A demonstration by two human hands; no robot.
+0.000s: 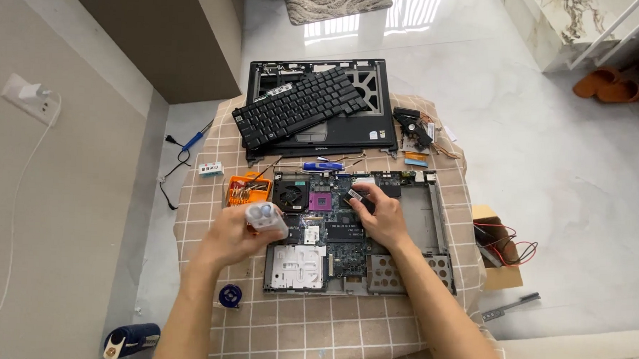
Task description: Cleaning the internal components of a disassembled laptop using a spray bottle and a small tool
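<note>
Two hands over opened laptop base (431, 226), centre frame, on checked-cloth surface (293, 327). Left hand (236, 233) grip closed round small clear bottle (265, 216), held above board's left edge. Right hand (382, 213) fingers pinch small dark part (354, 195) on motherboard (335, 233), near fan (290, 195). Done by look: keyboard (297, 104) off, lying on removed top cover (378, 125), upper centre; cooler assy (413, 126) out, upper right. Left: motherboard not lifted from base.
</note>
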